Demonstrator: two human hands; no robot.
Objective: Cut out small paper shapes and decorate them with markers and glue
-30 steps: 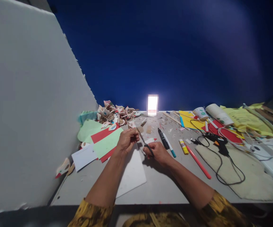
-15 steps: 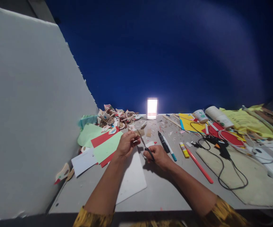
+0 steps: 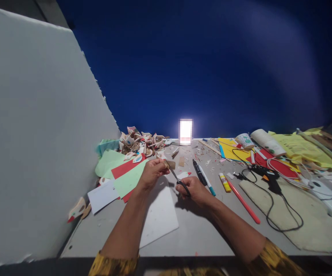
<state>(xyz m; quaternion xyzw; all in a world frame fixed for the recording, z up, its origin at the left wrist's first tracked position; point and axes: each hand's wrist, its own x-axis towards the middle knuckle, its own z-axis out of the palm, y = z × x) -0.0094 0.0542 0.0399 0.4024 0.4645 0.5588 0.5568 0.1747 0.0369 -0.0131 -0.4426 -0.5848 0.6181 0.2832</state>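
My right hand [image 3: 193, 189] is closed round the black handles of a pair of scissors [image 3: 175, 174], whose blades point up and left. A small brown piece of cardboard [image 3: 170, 165] is pinched in the fingers of my left hand [image 3: 153, 172], right at the blades. How far the blades are apart is too small to tell. Below both hands lies a white sheet [image 3: 161, 218], partly under my left forearm. A little white cut-out with a red tip [image 3: 184, 175] rests just beyond my right hand.
Left are green paper [image 3: 130, 180], red paper [image 3: 122, 168] and a heap of bird-shaped cut-outs [image 3: 143, 143]. Right lie a black marker [image 3: 199, 172], a glue stick [image 3: 224, 183], a red stick [image 3: 244, 202] and a corded glue gun [image 3: 269, 177]. A white panel [image 3: 39, 134] stands left.
The brown piece beside the scissor blades now shows more plainly at my left fingertips, and the left hand has turned slightly. My right hand stays on the scissors, almost unmoved.
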